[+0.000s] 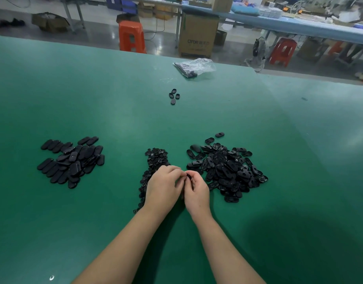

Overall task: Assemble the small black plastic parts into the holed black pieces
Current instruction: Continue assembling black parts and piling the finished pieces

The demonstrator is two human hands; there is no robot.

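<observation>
Left hand (162, 184) and right hand (197, 190) meeting over the green desk (115, 111), fingers of both pinching one small black piece (188, 176), heap of holed black pieces (225, 169) just right of the hands, small black parts (156, 158) just behind them, pile of closed ovals (71, 160) well left, clear bag (195, 67) far behind

Stock on my worktop (115, 103): three heaps of black parts, namely one heap of holed pieces (225, 169), one heap of small parts (154, 160) and one heap of oval pieces (71, 160). Four loose oval rings (174, 96). One clear bag (195, 66). Beyond: two red stools (131, 36).
</observation>
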